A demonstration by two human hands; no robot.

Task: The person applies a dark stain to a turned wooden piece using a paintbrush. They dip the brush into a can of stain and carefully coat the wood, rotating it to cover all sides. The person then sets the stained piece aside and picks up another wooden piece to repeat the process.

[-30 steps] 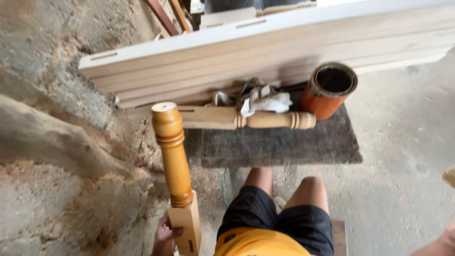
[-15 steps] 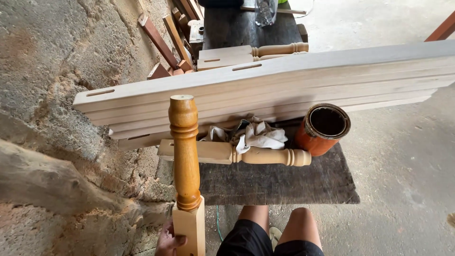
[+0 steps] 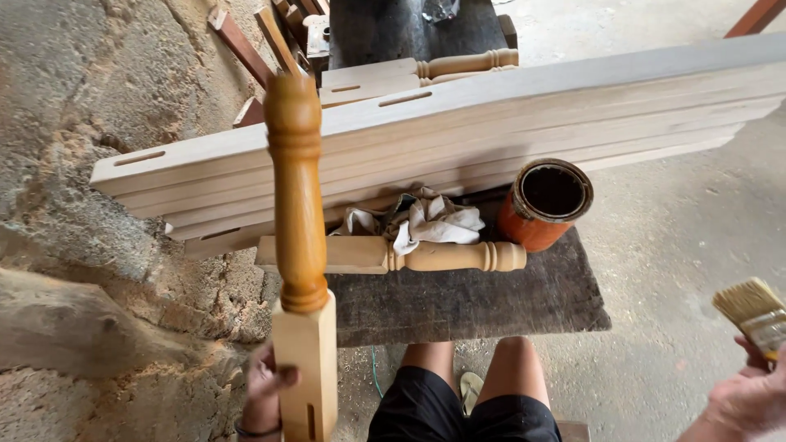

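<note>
Two hands busy: our left hand (image 3: 264, 389) grips the baluster (image 3: 299, 245) upright, right hand (image 3: 749, 401) clamps the brush (image 3: 755, 315). Mid-varnishing, we judge; next, brush needs the can (image 3: 544, 205).

Turned baluster (image 3: 296, 188), held upright: wood, its rounded upper part coated amber and glossy, its square base bare and matt. Second baluster (image 3: 393, 255), lying flat: pale raw wood, smooth, unfinished. Stacked slotted boards (image 3: 458, 139): light planed timber, matt. Counter (image 3: 467, 299): dark, rough, weathered plank. Can (image 3: 544, 205): metal, orange outside, dark stained inside. Rag (image 3: 430, 219): crumpled whitish cloth. Brush (image 3: 749, 304): pale bristles, metal ferrule. Floor (image 3: 671, 270): rough concrete.
</note>
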